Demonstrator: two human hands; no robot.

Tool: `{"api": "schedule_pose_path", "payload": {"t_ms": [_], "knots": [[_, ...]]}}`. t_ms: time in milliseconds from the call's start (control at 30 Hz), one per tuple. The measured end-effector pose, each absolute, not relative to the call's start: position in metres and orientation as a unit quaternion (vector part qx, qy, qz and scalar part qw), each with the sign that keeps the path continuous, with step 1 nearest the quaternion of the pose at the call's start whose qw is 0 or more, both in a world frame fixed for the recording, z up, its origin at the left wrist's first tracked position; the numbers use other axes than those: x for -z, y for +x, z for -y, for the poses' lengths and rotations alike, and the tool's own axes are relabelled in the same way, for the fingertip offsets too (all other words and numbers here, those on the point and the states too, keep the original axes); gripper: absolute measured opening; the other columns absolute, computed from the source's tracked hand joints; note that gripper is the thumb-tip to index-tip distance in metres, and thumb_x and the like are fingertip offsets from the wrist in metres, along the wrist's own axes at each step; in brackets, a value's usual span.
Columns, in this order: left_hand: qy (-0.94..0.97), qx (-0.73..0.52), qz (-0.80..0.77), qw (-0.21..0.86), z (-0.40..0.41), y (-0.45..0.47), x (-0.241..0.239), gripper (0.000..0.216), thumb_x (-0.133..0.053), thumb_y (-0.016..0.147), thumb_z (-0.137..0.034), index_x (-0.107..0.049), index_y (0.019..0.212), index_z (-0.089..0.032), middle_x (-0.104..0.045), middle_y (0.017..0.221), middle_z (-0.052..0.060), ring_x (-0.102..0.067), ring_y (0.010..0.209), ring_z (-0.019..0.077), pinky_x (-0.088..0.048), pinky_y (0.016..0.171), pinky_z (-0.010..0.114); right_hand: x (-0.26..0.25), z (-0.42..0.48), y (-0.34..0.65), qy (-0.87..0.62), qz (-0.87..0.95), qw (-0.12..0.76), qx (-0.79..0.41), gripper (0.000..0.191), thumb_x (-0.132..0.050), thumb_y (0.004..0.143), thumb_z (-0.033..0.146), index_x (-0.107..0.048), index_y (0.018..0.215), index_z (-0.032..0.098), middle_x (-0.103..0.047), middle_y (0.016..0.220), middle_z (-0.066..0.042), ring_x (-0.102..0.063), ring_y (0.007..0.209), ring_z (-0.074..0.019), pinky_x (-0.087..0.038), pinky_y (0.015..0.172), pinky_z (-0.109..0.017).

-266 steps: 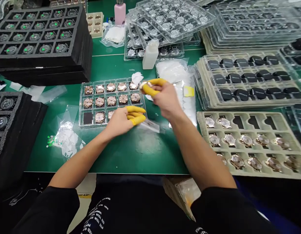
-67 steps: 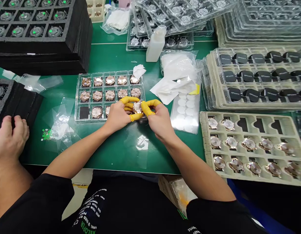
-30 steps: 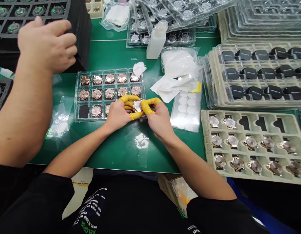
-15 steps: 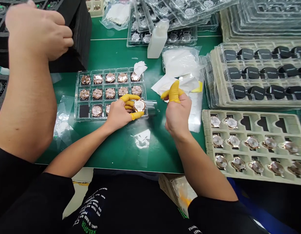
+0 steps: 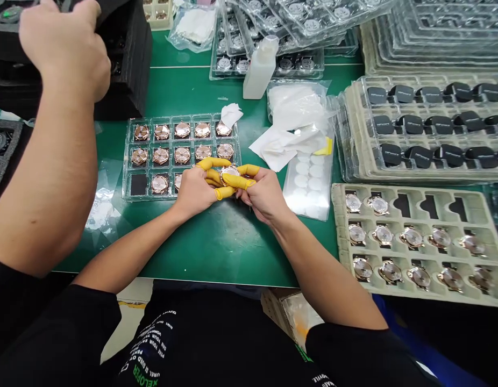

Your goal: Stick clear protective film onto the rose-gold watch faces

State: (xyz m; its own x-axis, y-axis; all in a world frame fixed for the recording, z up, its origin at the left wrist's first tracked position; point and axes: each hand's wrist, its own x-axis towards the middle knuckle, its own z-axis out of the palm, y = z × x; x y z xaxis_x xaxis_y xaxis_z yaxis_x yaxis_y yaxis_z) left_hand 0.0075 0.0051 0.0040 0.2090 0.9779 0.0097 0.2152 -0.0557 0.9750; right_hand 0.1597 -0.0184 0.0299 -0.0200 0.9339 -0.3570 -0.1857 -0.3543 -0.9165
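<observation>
We are working over a green worktop [image 5: 184, 97], and at its far left a stack of black foam trays [image 5: 130, 80] is rising. On the far right a pile of pale and clear trays [image 5: 350, 131] is bearing rows of black pieces [image 5: 450, 156]. Nearer to us a beige tray [image 5: 340, 236] is holding watch heads [image 5: 383, 235], three compartments of its top row showing only dark pads [image 5: 430, 207]. Another person's hand [image 5: 67, 48] is reaching in from the left, by the black foam trays. Before us a clear tray [image 5: 127, 183] is carrying further watch heads, its bottom-left compartment showing a dark pad. To its right a sheet of round white stickers [image 5: 305, 201] is lying partly under white tissue [image 5: 275, 145], while a white bottle [image 5: 260, 70] is standing beyond. Our left grip [image 5: 198, 185] is clasping a watch [image 5: 229, 170] on its left side, and our right grip [image 5: 265, 196] is pinching it on the right, the yellow-covered thumb [image 5: 241, 183] lying across it. That watch is showing between our two grips, by the clear tray's near right corner, the thumb partly hiding it.
</observation>
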Motion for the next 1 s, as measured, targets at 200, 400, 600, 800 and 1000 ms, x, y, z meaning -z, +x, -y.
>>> {"api": "schedule_pose_path", "payload": {"t_ms": [200,400,600,800,1000], "knots": [[0.611,-0.4,-0.477,0.489,0.0,0.005,-0.006,0.051,-0.084,0.069,-0.033,-0.069,0.117,-0.024,-0.076,0.093,-0.003,-0.077,0.091,0.0172,-0.06,0.077,0.03,-0.025,0.02,0.154,-0.538,0.319,0.514,-0.587,0.03,-0.087,0.064,0.04,-0.065,0.059,0.019,-0.054,0.044,0.003,-0.036,0.034,-0.0055,-0.018,0.033,-0.022],[0.554,-0.403,-0.462,0.564,0.0,-0.002,-0.013,0.06,-0.088,0.062,-0.026,-0.069,0.119,-0.017,-0.076,0.081,-0.001,-0.074,0.073,0.0127,-0.063,0.072,0.024,-0.025,0.014,0.163,-0.494,0.353,0.488,-0.627,0.056,-0.09,0.06,0.069,-0.064,0.064,0.02,-0.059,0.051,0.0,-0.052,0.04,-0.0102,-0.037,0.033,-0.022],[0.538,-0.412,-0.467,0.567,0.0,-0.001,-0.016,0.062,-0.09,0.061,-0.024,-0.068,0.119,-0.017,-0.076,0.084,-0.001,-0.075,0.075,0.0125,-0.064,0.074,0.023,-0.025,0.013,0.168,-0.465,0.386,0.494,-0.626,0.052,-0.089,0.062,0.066,-0.068,0.07,0.019,-0.062,0.06,0.0,-0.06,0.05,-0.0131,-0.049,0.04,-0.025],[0.546,-0.415,-0.458,0.566,0.001,-0.002,-0.012,0.06,-0.09,0.064,-0.024,-0.068,0.12,-0.017,-0.077,0.084,0.0,-0.076,0.076,0.0133,-0.065,0.075,0.024,-0.023,0.014,0.168,-0.498,0.429,0.465,-0.593,0.046,-0.092,0.064,0.058,-0.073,0.081,0.02,-0.063,0.06,0.003,-0.059,0.045,-0.0122,-0.048,0.04,-0.025],[0.567,-0.404,-0.442,0.566,0.0,-0.002,-0.009,0.059,-0.089,0.065,-0.022,-0.069,0.12,-0.018,-0.078,0.088,0.001,-0.077,0.078,0.014,-0.065,0.077,0.025,-0.02,0.01,0.173,-0.469,0.419,0.46,-0.626,0.049,-0.083,0.072,0.067,-0.071,0.08,0.02,-0.063,0.059,0.001,-0.061,0.048,-0.0147,-0.048,0.041,-0.027]]}}
